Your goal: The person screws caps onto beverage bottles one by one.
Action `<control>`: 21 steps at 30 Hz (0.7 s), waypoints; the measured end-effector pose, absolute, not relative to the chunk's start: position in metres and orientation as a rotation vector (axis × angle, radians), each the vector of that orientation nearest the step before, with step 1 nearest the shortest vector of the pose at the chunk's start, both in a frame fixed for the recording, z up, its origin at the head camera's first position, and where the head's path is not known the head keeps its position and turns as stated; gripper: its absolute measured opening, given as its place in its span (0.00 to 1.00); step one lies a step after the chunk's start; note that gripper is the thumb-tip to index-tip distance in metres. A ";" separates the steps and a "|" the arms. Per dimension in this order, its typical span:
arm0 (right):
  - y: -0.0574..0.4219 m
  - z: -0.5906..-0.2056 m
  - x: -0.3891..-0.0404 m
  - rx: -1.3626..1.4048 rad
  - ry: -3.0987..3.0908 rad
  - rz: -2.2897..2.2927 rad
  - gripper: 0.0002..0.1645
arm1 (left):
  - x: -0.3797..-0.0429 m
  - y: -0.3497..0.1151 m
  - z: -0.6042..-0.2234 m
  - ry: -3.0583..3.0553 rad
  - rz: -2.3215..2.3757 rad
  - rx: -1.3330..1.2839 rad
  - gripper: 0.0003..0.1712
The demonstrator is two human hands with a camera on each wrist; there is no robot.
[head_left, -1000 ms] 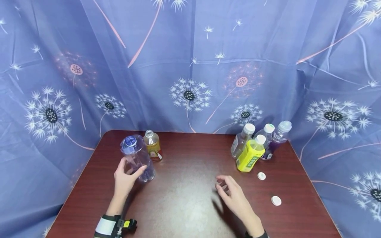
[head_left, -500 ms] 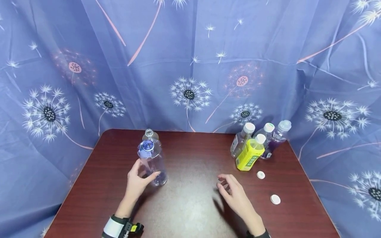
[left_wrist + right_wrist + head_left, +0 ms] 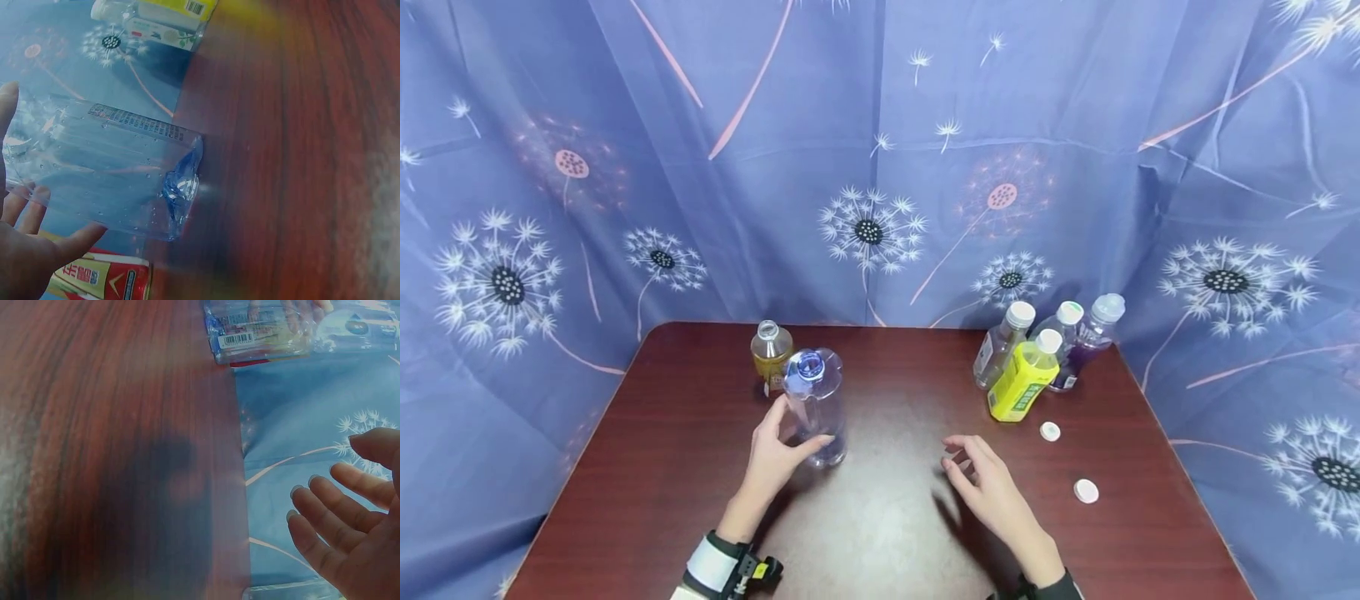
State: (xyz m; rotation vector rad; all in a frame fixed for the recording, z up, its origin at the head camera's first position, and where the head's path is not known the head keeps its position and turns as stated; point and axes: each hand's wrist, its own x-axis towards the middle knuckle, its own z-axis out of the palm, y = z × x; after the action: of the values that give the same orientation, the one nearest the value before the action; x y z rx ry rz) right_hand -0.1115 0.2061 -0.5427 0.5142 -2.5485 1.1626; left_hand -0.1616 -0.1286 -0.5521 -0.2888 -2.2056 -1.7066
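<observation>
A large clear plastic bottle (image 3: 822, 412) with a blue-tinted neck stands upright left of the table's middle. My left hand (image 3: 772, 457) grips its side, thumb across the front and fingers behind. The left wrist view shows the bottle's clear body (image 3: 112, 169), with printed text, and its blue base close to the tabletop. Behind and left of it is a smaller uncapped bottle (image 3: 770, 354) with a yellow and red label. My right hand (image 3: 992, 492) hovers over the right half of the table, fingers loosely bent and holding nothing.
Grouped at the back right are a yellow-labelled bottle (image 3: 1022, 383), a clear white-capped bottle (image 3: 996, 357), a purple-labelled bottle (image 3: 1086, 346) and another clear one. Two loose white caps (image 3: 1050, 431) lie on the dark red table (image 3: 685, 467). A blue dandelion curtain (image 3: 760, 208) hangs behind.
My left hand has carried the large bottle rightward, from the left of the smaller bottle, past its front, to its right. My right hand has stayed nearly still.
</observation>
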 end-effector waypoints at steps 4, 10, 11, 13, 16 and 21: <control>0.209 -0.541 -0.110 0.498 -2.579 1.164 0.16 | -0.164 -0.124 -0.550 -2.253 -1.714 -0.340 0.44; 0.211 -0.541 -0.108 0.458 -2.622 1.181 0.14 | -0.169 -0.113 -0.548 -2.324 -1.742 -0.422 0.42; 0.212 -0.541 -0.109 0.450 -2.629 1.180 0.14 | -0.169 -0.110 -0.549 -2.325 -1.753 -0.435 0.44; 0.214 -0.541 -0.108 0.436 -2.641 1.179 0.14 | -0.171 -0.104 -0.550 -2.327 -1.772 -0.455 0.46; 0.216 -0.542 -0.108 0.426 -2.642 1.172 0.14 | -0.171 -0.095 -0.550 -2.330 -1.784 -0.480 0.50; 0.218 -0.544 -0.110 0.452 -2.616 1.149 0.14 | -0.171 -0.083 -0.552 -2.340 -1.813 -0.510 0.51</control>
State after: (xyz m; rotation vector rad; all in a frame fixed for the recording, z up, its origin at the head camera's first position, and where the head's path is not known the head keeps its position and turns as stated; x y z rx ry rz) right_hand -0.1097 0.2180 -0.5443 0.4517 -2.6165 1.1491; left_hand -0.1710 -0.0829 -0.5520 -0.5098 -2.3403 -1.8133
